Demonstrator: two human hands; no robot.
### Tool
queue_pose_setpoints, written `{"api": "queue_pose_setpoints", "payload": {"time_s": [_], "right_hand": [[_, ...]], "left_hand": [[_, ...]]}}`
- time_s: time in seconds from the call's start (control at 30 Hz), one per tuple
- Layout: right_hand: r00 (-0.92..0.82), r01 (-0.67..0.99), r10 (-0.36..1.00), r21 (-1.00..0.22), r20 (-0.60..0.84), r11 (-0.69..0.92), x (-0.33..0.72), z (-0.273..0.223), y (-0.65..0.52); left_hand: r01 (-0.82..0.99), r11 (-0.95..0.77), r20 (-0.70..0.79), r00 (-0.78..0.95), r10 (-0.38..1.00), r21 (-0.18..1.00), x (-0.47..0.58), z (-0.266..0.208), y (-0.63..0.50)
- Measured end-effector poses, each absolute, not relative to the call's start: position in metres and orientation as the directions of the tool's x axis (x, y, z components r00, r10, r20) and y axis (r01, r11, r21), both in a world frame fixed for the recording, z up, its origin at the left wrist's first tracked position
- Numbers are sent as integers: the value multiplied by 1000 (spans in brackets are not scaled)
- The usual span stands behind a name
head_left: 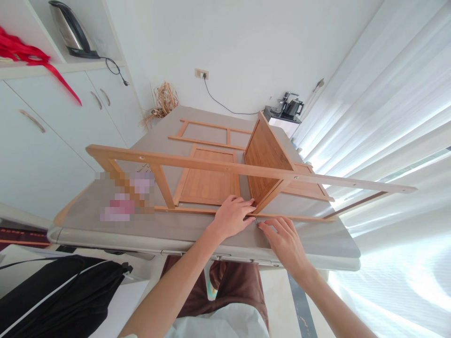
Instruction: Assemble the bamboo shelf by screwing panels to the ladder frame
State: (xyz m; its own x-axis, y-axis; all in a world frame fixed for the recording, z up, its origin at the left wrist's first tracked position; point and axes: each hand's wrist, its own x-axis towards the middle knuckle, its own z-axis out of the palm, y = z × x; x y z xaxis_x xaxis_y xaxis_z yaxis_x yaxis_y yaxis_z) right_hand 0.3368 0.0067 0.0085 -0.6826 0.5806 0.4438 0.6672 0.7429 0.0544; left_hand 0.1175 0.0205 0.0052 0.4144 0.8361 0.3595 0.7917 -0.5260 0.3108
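Observation:
A wooden side frame (197, 161) stands on its long edge on the table, with a wooden shelf panel (264, 157) joined to it and rising away from me. My left hand (230, 217) grips the lower rail of the frame where the panel's bottom corner meets it. Just right of that corner, my right hand (286, 239) has thumb and forefinger pinched at a small thin metal piece (256, 220), which looks like a screw or hex key; its exact kind is too small to tell. The piece touches the joint at the lower rail.
Behind the frame lie another flat panel (209, 173), a ladder-like frame (204, 131) and a further panel (305, 180) on the grey tabletop (151, 129). A blurred patch (123, 197) covers the left. Curtains (387, 108) hang right; a black bag (66, 291) is lower left.

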Motion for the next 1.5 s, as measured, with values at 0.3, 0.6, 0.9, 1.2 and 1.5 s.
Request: {"api": "queue_pose_setpoints", "payload": {"time_s": [0.3,0.6,0.9,1.2,1.5], "right_hand": [[-730,652,566,142,384,744,332,15,5],[-729,666,587,170,352,726,322,21,6],[-538,735,740,-206,404,646,328,4,7],[-497,705,753,-305,431,640,330,-7,10],[-581,666,691,-237,429,707,336,-3,8]], "left_hand": [[781,-539,365,424,829,316,117,6,21],[786,-537,364,424,829,306,116,5,21],[782,-535,365,420,831,319,116,3,22],[775,-538,373,417,829,331,117,3,22],[772,-534,371,411,833,344,117,3,21]]}}
